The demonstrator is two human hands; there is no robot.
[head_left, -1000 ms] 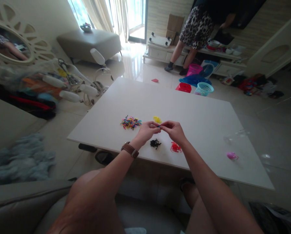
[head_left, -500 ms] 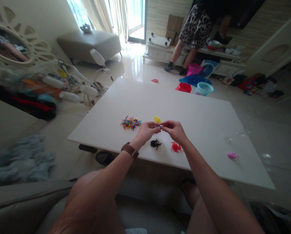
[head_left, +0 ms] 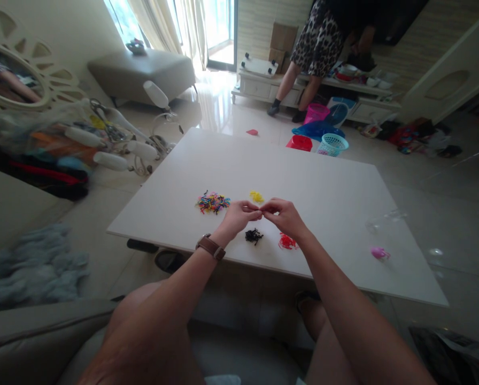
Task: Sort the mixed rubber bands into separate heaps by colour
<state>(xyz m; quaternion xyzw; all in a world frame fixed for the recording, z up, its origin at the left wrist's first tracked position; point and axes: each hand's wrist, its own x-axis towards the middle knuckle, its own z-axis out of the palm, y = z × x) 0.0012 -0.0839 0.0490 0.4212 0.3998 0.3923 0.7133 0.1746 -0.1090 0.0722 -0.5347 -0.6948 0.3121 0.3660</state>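
Note:
My left hand and my right hand meet above the white table, fingertips pinched together. Whatever lies between the fingers is too small or hidden to make out. Left of my left hand is a heap of mixed-colour small bands. A small yellow pile lies just beyond my hands. On the near side sit a black pile and, under my right forearm, a partly covered red pile of similar pieces.
A pink-purple object rests on the table's right part. Past the far edge stand a red container and a light-blue basket. A lamp with white shades is at the left. Another person stands by the low cabinet.
Both hands stay together at nearly the same spot. A small dark and bluish bit seen between the fingertips earlier is no longer visible. The whole view has shifted slightly.

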